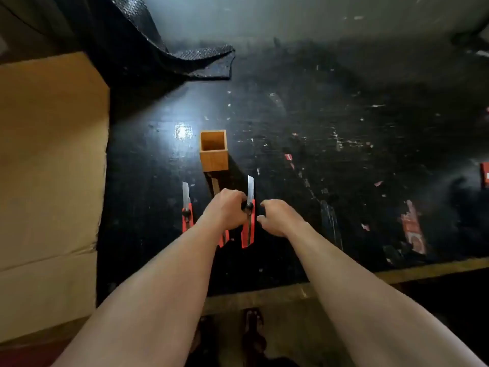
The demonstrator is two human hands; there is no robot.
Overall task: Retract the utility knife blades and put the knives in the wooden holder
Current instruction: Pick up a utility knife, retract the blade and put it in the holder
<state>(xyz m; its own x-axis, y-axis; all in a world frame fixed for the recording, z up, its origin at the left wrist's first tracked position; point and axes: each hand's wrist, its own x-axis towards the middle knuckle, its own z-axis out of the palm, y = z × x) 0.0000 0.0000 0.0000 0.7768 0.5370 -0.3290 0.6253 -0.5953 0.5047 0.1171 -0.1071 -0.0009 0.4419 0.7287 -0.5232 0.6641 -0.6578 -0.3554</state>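
Note:
A square wooden holder stands upright and empty on the black table. Three red utility knives lie in front of it, blades pointing away from me. The left knife has its blade out. The middle knife is mostly hidden under my left hand, with its blade tip showing by the holder. The right knife has its blade out. My left hand's fingers curl onto that knife's black knob. My right hand hovers just right of it, fingers apart, holding nothing.
A large cardboard box fills the left side. A black textured mat droops onto the table at the back. Red paper scraps lie to the right. The table's wooden front edge runs below my arms.

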